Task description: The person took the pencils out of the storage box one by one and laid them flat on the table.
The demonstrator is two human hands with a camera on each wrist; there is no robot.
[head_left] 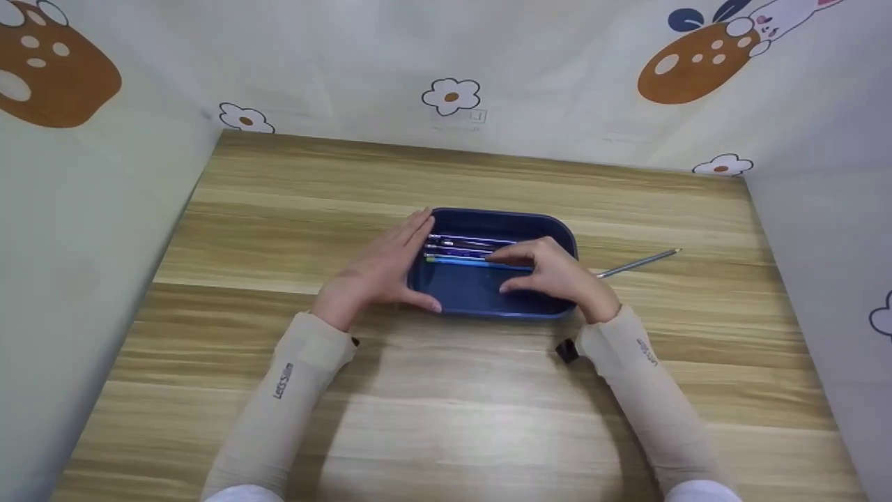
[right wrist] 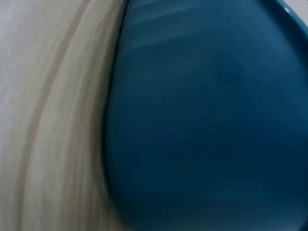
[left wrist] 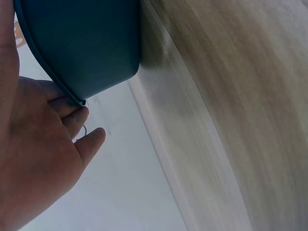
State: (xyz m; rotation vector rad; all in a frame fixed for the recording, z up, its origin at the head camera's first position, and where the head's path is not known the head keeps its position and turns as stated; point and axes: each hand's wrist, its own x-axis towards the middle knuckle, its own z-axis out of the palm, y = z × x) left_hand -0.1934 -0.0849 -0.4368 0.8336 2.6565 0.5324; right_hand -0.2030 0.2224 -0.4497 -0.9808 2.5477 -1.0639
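Observation:
A dark blue rectangular tray (head_left: 467, 296) sits on the wooden table, with several pencils (head_left: 456, 251) lying side by side along its far half. The nearest of these is a light blue pencil (head_left: 456, 261). My left hand (head_left: 383, 268) rests against the tray's left end, fingers straight along the rim and thumb at the near corner; the left wrist view shows fingertips (left wrist: 77, 118) at the rim. Over the inside of the tray is my right hand (head_left: 554, 272), its fingertips by the light blue pencil and its thumb held apart. The right wrist view shows only the tray's outer wall (right wrist: 202, 115).
A grey pencil (head_left: 641, 263) lies on the table right of the tray, its point toward the far right and its near end by the right wrist. Patterned cloth walls (head_left: 348, 70) rise behind and beside the wooden table (head_left: 446, 418).

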